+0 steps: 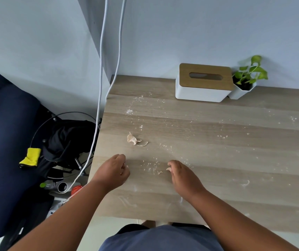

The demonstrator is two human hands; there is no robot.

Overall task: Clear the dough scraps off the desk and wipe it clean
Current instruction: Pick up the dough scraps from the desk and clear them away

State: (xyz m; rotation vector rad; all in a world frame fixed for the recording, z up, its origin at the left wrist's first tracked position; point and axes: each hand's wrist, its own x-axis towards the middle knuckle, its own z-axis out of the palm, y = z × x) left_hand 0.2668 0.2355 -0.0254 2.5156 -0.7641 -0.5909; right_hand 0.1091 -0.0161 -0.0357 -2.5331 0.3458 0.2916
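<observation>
A pale dough lump point(132, 138) with a thin trailing strand lies on the wooden desk point(217, 160), near its left side. Flour specks and smears are scattered across the desk. My left hand point(114, 171) rests on the desk near the left edge, fingers curled, with a small pale bit at its fingertips. My right hand point(183, 175) is about a hand's width to the right, fingertips pinched on a small dough scrap point(168, 168). A tiny dough thread point(160, 172) lies on the desk between the hands.
A white tissue box with a wooden lid point(204, 82) and a small potted plant point(244, 84) stand at the back by the wall. White cables point(100, 87) hang past the desk's left edge. A dark sofa, bag and bottles sit on the floor at left.
</observation>
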